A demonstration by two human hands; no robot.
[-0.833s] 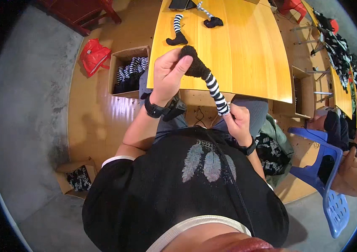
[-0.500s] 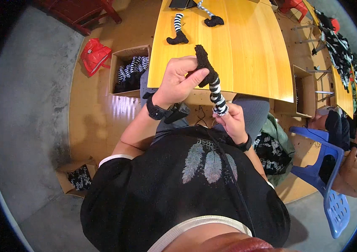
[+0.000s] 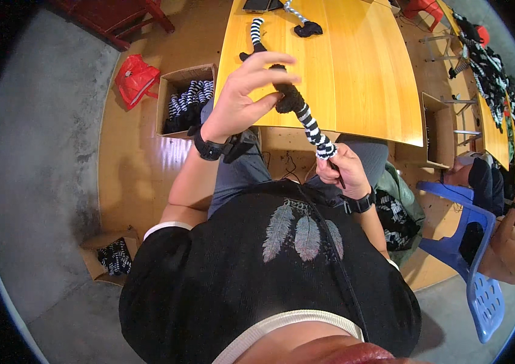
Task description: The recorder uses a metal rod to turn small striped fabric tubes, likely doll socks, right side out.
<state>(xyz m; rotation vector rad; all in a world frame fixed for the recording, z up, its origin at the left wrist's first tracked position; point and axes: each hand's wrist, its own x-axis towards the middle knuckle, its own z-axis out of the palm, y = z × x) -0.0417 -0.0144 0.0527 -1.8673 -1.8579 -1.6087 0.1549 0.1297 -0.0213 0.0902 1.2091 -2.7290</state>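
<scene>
A knitted doll leg, striped black and white with a black shoe-shaped foot, slants above the near table edge. My right hand is closed round its striped cuff. From that grip a thin dark stick-like thing pokes out downward; its other end is hidden. My left hand is at the black foot, fingers spread and slightly blurred, the thumb tip close to or touching it. Beyond it on the table lie another striped leg, its foot partly hidden by my fingers, and one more leg.
A carton of striped legs stands left of the table, beside a red bag. Another carton is at lower left. To the right are a green sack, a blue plastic chair and a seated person. A dark phone-like object lies at the far table edge.
My left hand has loosened from the black foot and its fingers have spread. The leg has shifted slightly; a thin dark stick now shows below my right hand.
</scene>
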